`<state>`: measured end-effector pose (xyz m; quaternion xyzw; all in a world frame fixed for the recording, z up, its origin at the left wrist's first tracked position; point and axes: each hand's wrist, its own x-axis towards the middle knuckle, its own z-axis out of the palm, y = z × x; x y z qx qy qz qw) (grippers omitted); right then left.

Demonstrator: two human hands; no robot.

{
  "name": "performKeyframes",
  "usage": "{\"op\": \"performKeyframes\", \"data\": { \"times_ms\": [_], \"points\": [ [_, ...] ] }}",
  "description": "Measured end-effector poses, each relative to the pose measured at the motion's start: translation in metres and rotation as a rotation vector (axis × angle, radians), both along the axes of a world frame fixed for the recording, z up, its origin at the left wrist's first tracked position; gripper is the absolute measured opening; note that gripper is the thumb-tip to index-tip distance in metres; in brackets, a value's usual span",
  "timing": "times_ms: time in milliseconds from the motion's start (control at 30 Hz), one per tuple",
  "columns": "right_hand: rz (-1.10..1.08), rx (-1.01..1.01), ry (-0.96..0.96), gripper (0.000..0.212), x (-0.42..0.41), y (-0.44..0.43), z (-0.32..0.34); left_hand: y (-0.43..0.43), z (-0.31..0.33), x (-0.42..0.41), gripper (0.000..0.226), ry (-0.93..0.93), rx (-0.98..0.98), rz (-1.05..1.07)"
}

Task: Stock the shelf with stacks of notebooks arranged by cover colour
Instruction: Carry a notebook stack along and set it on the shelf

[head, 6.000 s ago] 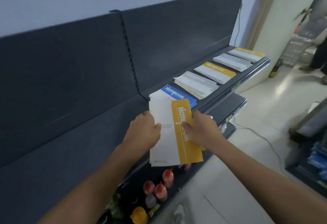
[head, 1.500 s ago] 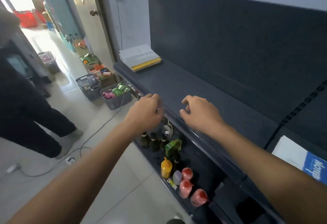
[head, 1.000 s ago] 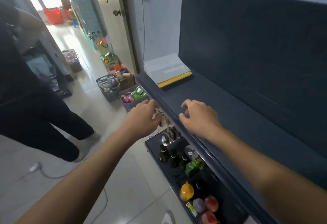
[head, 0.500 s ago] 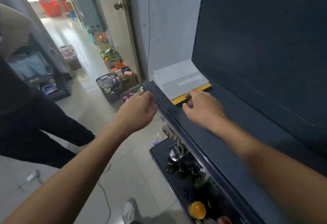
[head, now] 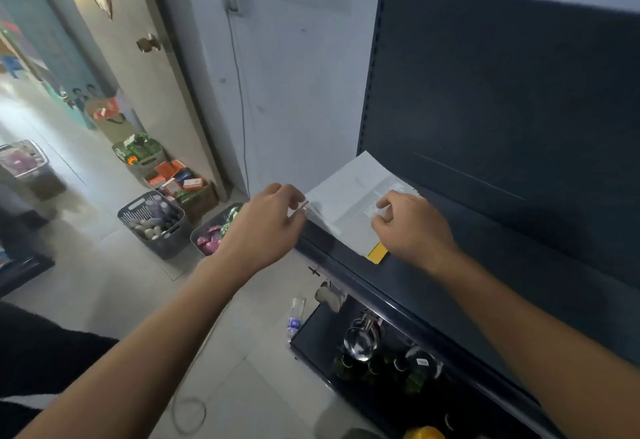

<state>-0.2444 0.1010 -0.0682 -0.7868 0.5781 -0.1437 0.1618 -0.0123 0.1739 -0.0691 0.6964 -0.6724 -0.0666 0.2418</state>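
**Two hands on the notebook stack**

It lies at the shelf's left end, one corner at the front edge; a yellow cover shows underneath. Left hand fingers pinch the near-left corner; right hand fingers curl on top, grip unclear. Suggest: square edges, lift level, so nothing fans.

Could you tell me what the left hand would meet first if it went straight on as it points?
Probably the near corner of the notebook stack on the shelf; the left hand seems almost at it, though depth is unclear.
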Motion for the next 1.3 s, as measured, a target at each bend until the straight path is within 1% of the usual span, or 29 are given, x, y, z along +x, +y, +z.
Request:
{"op": "performKeyframes", "data": {
  "times_ms": [133,233,367,500,700,800,900,1067,1200,1300],
  "points": [
    [-0.114,0.018,-0.007,0.031,0.015,0.005,0.000,-0.017,-0.004,0.023,0.027,0.026,-0.015,-0.046],
    [-0.180,0.026,-0.002,0.033,0.015,0.005,-0.001,-0.030,-0.007,0.027,0.025,0.004,-0.010,-0.115],
    [-0.260,0.030,0.009,0.032,0.014,0.001,-0.001,-0.054,-0.004,0.029,0.023,0.035,-0.019,-0.175],
    [-0.330,0.034,0.006,0.035,0.016,-0.008,-0.001,-0.078,-0.004,0.028,0.022,0.048,-0.007,-0.249],
    [-0.433,0.064,-0.059,0.037,0.012,-0.026,-0.008,-0.131,-0.008,0.021,0.025,-0.019,0.092,-0.314],
    [-0.482,0.103,-0.096,0.036,0.007,-0.034,-0.011,-0.154,-0.010,0.010,0.033,-0.082,0.131,-0.367],
    [-0.517,0.128,-0.103,0.032,0.003,-0.041,-0.015,-0.175,-0.015,0.003,0.040,-0.119,0.110,-0.406],
    [-0.583,0.161,-0.104,0.025,0.007,-0.040,-0.023,-0.194,-0.021,-0.008,0.034,-0.195,0.119,-0.380],
    [-0.608,0.230,-0.050,0.029,0.019,-0.036,-0.036,-0.196,-0.026,-0.009,0.033,-0.313,0.193,-0.342],
    [-0.633,0.213,-0.018,0.027,0.034,-0.032,-0.045,-0.196,-0.034,-0.004,0.026,-0.309,0.245,-0.357]
  ]
}}
